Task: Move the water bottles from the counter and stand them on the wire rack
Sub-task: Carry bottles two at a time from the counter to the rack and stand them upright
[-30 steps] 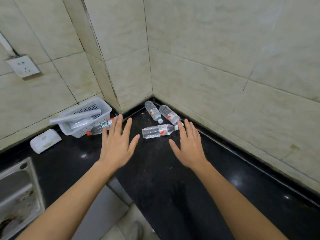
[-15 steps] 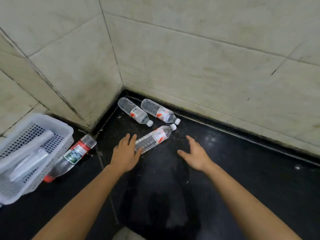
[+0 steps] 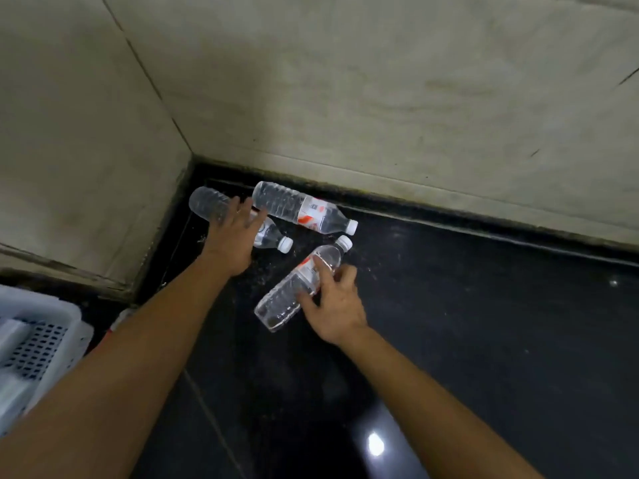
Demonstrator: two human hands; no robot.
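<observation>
I see right hand (image 3: 333, 305) closing on near bottle (image 3: 300, 286), axis diagonal, cap away; left hand (image 3: 235, 236) open over corner bottle (image 3: 211, 207).

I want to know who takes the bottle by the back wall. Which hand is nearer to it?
Left. The left hand lies on the corner bottle, fingertips almost at the back-wall bottle. The right hand is on the nearest bottle, farther away.

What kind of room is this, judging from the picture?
Probably a kitchen corner. A glossy black counter meets beige tiled walls, water bottles lie on it, and a white perforated basket stands at the left edge.
</observation>
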